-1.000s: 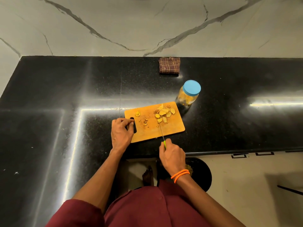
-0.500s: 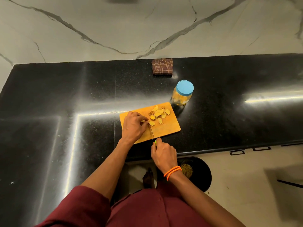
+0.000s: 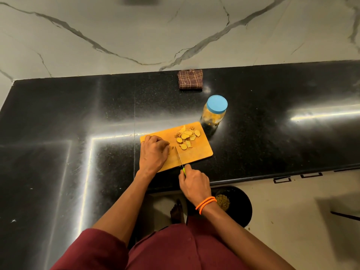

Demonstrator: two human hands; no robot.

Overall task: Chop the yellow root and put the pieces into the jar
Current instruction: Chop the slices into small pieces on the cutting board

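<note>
I am looking down into a home kitchen: a polished black granite desk (image 3: 58,123) is running along a marble-veined wall (image 3: 136,32), and it is carrying a wooden chopping board (image 3: 198,152), a blue-lidded jar (image 3: 214,112) and a folded checked cloth (image 3: 190,78), while a tiled floor (image 3: 292,221) is showing below.

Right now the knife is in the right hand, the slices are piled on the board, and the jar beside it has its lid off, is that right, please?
Not quite: the jar has its blue lid on, as the head view shows. The rest holds: the right hand grips the knife, and the slices are piled on the board.
</note>
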